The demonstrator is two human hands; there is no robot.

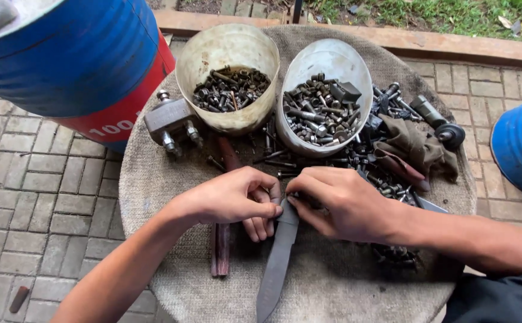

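Both hands' grip pinched shut: left hand [237, 197] and right hand [338, 203] hold a dark blade [277, 263] at its far end, steadying it over the tabletop [332, 287]; bolt tubs [228, 78] beyond.

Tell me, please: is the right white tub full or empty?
Partly full. The right white tub holds a heap of bolts and nuts, its upper wall bare.

Blue drum [75, 54] at top left, beside round table: red band around lower part, white printed characters on band, partly cut off by table edge. Second blue drum [521, 149] at right edge, plain, no label in view. No signs, no screens, no other packaging in view.
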